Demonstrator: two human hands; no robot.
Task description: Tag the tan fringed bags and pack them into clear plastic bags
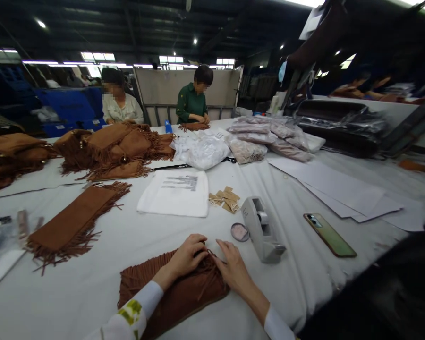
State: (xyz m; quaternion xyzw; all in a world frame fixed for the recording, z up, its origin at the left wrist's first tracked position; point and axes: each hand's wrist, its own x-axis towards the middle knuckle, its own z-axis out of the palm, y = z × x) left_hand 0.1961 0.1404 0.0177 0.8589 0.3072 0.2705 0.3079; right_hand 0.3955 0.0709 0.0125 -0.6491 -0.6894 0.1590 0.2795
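A brown fringed suede bag [184, 302] lies flat on the white-covered table right in front of me. My left hand [187, 257] rests on its upper edge, fingers curled onto the fringe near the right corner. Facing it, my right hand [235, 269] is at that same corner with fingers stretched out and apart, the thumb side touching the fringe. Strands bunch between the two hands, and the fingertips partly hide them. Just beyond the right hand sit a small round dish [240, 232] and a grey tape dispenser [264, 231].
Tan paper tags [226, 198] lie beside a white printed pouch [175, 193]. Another fringed piece [78, 217] is at left, below piled brown bags [116, 146]. Clear plastic bags [201, 148], white sheets [340, 189] and a green phone [331, 235] lie around. Two co-workers [193, 101] sit opposite.
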